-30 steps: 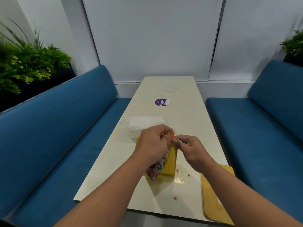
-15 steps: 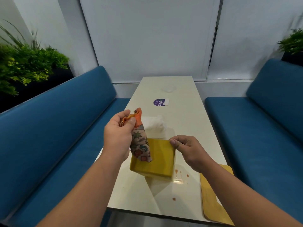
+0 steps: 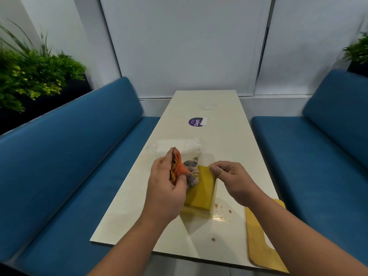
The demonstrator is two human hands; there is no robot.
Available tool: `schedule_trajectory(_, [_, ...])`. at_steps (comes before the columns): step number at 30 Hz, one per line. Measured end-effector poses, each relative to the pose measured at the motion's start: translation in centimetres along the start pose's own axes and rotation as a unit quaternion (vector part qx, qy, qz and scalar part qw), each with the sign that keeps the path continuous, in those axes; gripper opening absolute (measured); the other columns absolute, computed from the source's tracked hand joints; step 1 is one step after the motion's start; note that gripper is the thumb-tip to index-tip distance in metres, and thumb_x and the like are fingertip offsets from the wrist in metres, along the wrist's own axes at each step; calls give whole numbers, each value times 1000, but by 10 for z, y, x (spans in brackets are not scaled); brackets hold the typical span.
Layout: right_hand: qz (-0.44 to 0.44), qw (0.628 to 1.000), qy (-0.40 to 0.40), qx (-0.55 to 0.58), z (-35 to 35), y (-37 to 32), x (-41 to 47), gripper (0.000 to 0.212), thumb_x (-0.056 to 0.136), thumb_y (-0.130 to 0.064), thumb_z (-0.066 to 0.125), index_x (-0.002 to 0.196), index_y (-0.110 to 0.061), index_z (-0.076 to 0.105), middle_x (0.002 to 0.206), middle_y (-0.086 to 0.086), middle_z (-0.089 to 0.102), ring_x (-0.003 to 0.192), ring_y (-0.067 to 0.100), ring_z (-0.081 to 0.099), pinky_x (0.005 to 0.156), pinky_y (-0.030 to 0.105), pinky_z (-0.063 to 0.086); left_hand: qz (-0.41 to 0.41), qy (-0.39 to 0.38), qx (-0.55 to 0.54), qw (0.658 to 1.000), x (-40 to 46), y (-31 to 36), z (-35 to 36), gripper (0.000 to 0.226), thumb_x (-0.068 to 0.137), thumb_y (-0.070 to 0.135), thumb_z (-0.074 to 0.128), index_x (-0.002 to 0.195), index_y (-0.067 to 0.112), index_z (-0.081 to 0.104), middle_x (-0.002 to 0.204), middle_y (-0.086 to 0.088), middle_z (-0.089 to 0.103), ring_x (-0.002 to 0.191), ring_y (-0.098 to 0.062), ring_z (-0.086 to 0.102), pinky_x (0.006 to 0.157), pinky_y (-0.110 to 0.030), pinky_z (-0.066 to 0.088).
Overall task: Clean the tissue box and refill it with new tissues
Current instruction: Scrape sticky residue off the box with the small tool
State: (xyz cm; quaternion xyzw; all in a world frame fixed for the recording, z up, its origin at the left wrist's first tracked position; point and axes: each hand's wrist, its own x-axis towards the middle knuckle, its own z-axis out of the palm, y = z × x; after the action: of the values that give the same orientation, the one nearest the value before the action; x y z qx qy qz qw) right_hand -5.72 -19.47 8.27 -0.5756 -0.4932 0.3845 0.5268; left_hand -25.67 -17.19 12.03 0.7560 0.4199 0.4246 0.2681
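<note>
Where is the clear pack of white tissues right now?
In the head view, the clear pack of white tissues lies on the cream table, left of centre, just beyond the left hand and its patterned orange cloth.

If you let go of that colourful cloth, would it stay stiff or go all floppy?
Probably floppy. The patterned cloth bunches into soft folds where the left hand grips it, and its loose end droops onto the yellow tissue box. It likely weighs little, since a few fingers hold it up. It would probably crumple on the table, not roll.
</note>
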Motion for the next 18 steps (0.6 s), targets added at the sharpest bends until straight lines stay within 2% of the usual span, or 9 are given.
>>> schedule_trajectory(3, [1, 1000, -6, -3, 1, -1, -1, 28, 83, -44, 56, 91, -23, 74, 90, -5, 72, 89, 9, 65, 82, 25, 52, -13, -23, 13, 1000, 5, 6, 2, 58, 99, 22, 47, 152, 27, 23, 136, 16, 38, 116, 3, 37, 95, -11, 32])
schedule_trajectory(5, [-5, 1000, -8, 1, 2, -2, -2, 30, 84, -42, 56, 91, -20, 74, 89, -1, 72, 89, 12, 65, 83, 29, 53, 1, -61, 51, 997, 7, 9, 3, 65, 96, 37, 51, 152, 25, 22, 135, 12, 41, 121, -5, 41, 98, -19, 37])
schedule_trajectory(7, [-14, 1000, -12, 13, 2, -4, -2, 29, 86, -38, 57, 91, -16, 75, 89, 2, 72, 88, 15, 66, 84, 31, 54, 13, -90, 136, 987, 6, 9, 5, 82, 87, 57, 55, 153, 24, 19, 134, 11, 40, 122, -8, 41, 101, -24, 40])
schedule_trajectory(8, [-15, 1000, -14, 15, 2, -4, -2, 27, 88, -35, 57, 91, -15, 75, 88, 2, 73, 87, 15, 66, 84, 31, 54, 21, -92, 177, 980, 6, 9, 6, 87, 84, 60, 56, 153, 24, 18, 134, 10, 41, 122, -9, 41, 102, -25, 40])
schedule_trajectory(10, [-23, 999, -14, 17, 3, -4, -3, 23, 94, -27, 57, 89, -12, 74, 84, 1, 71, 83, 14, 64, 83, 32, 53, 68, -79, 208, 973, -1, 7, 11, 81, 86, 54, 58, 151, 22, 24, 128, 8, 48, 117, -11, 45, 98, -23, 39])
schedule_trajectory(12, [-31, 999, -13, 10, 3, -4, -3, 22, 97, -20, 56, 86, -11, 73, 79, -1, 70, 80, 11, 63, 81, 32, 51, 174, -80, 215, 958, -11, 5, 17, 69, 85, 45, 60, 145, 17, 39, 113, 4, 58, 103, -11, 52, 89, -21, 44])
schedule_trajectory(14, [-31, 999, -20, -5, 2, -5, -3, 23, 98, -18, 55, 85, -9, 72, 78, -2, 69, 79, 11, 62, 82, 34, 50, 240, -86, 226, 940, -16, 0, 20, 62, 81, 42, 61, 136, 14, 50, 101, 3, 63, 91, -9, 51, 82, -19, 43])
schedule_trajectory(16, [-30, 999, -25, -22, 1, -4, -2, 24, 98, -21, 55, 85, -8, 71, 79, 3, 67, 80, 16, 59, 83, 42, 49, 235, -78, 222, 943, -12, -8, 16, 60, 81, 42, 57, 134, 14, 53, 101, 2, 64, 91, -11, 53, 81, -19, 44])
schedule_trajectory(18, [-26, 998, -27, -53, 0, -3, -2, 25, 97, -25, 56, 86, -8, 70, 82, 12, 64, 81, 18, 56, 83, 49, 48, 177, -56, 210, 960, -6, -16, 5, 58, 85, 39, 58, 138, 18, 50, 108, 4, 62, 97, -12, 54, 86, -21, 44])
